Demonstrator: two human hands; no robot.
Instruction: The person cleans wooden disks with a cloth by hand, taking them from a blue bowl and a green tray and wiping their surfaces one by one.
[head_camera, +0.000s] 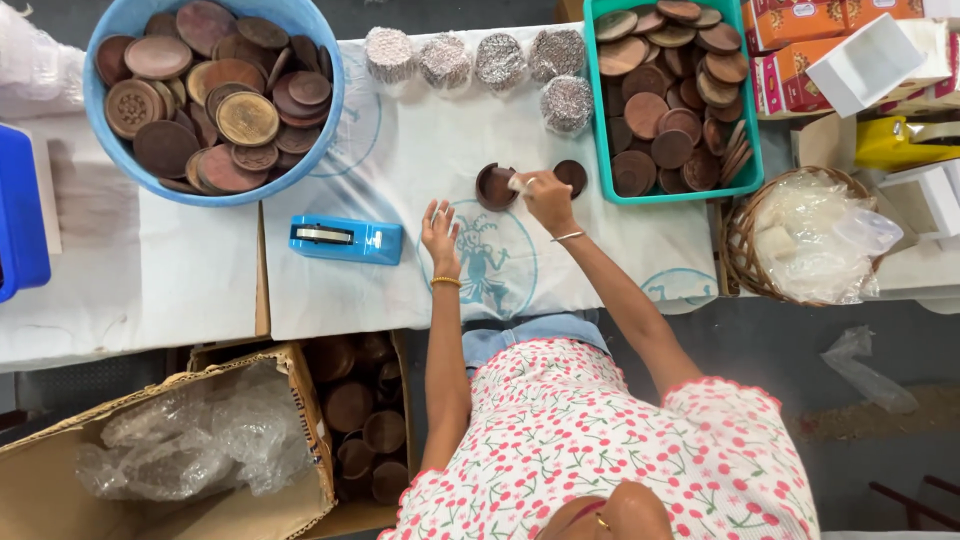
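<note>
I see the right hand (546, 192) curled shut around a small pale wad, perhaps a cloth or paper (517, 183), pressing it at the rim of a dark brown round wooden dish (494, 187) that lies on the white printed table cover (420, 160). The dish sits just left of that hand, touching the wad. A second, smaller brown disc (571, 176) lies just to the right of the same hand, near the teal crate (752, 150) full of wooden discs. My left hand (439, 232) rests flat on the cover with fingers spread, holding nothing, below and left of the dish, close but apart from it. A blue tape dispenser (345, 240) lies further left. Five bubble-wrapped round bundles (500, 62) stand beyond the dish, and a blue basin (330, 110) heaped with wooden discs sits at the far left.
</note>
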